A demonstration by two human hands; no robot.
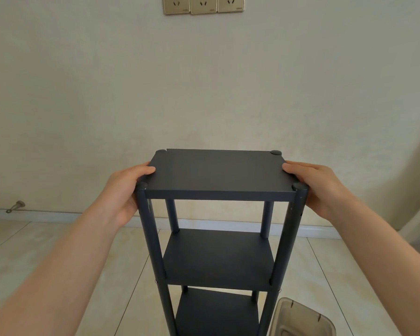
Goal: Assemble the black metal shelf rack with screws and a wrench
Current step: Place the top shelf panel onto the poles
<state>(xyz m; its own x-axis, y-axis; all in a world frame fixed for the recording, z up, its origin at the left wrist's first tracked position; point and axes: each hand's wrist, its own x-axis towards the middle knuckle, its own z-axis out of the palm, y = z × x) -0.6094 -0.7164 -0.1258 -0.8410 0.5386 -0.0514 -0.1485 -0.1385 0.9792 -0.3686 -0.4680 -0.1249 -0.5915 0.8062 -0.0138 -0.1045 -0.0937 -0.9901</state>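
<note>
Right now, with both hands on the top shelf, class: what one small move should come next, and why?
Probably a gentle press and wiggle of the top shelf to test its seating. The left hand and right hand grip its short edges, thumbs on top; the rack stands upright, three shelves fitted; the far-left cap looks slightly out of line with the shelf's edge.

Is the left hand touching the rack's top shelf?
Touching: head view shows the left hand with its thumb resting on the top shelf edge.
</note>
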